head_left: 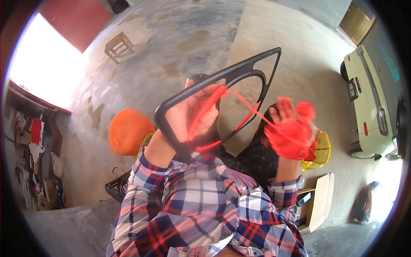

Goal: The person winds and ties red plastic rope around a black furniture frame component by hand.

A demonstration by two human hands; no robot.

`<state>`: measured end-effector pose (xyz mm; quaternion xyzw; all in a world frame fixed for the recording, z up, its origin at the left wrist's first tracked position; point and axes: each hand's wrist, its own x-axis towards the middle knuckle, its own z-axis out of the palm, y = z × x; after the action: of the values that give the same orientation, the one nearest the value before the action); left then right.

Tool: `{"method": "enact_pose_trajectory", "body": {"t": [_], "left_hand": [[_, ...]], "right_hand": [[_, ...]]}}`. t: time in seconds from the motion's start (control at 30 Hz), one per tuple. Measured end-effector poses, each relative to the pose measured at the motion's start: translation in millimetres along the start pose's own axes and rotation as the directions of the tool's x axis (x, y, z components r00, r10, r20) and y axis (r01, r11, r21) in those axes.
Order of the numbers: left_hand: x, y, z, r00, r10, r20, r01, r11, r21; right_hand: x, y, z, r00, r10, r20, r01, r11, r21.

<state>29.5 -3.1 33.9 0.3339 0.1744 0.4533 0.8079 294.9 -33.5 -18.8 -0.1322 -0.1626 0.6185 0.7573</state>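
My left hand (195,115) is closed around a black plastic frame (246,70), an angular piece with a curved inner ring. Bright red cord (207,109) is wound tightly along parts of that ring. The frame is tilted in front of my chest, its narrow end pointing up to the right. From the wrapped section a taut red strand (248,105) runs across the opening to my right hand (286,112), which holds a loose bundle of red cord (289,139). Motion blurs the right hand and bundle, and the bundle covers much of its palm.
An orange round seat (130,132) is at my left, and a yellow basket (324,150) at my right, above an open cardboard box (323,203). A wooden stool (119,45) stands farther off. A pale vehicle (366,103) and a dark bag (365,203) are at far right.
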Motion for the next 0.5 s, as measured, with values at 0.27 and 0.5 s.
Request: {"method": "enact_pose_trajectory", "body": {"t": [0.27, 0.5], "left_hand": [[-9, 11, -31, 0.992, 0.102, -0.075, -0.09, 0.984, 0.151], [-6, 12, -40, 0.992, 0.07, -0.101, -0.062, 0.994, 0.086]], "right_hand": [[-4, -71, -17, 0.694, 0.128, 0.708, -0.314, 0.939, 0.137], [-19, -35, -31, 0.926, 0.25, 0.284, -0.242, 0.968, -0.064]]}}
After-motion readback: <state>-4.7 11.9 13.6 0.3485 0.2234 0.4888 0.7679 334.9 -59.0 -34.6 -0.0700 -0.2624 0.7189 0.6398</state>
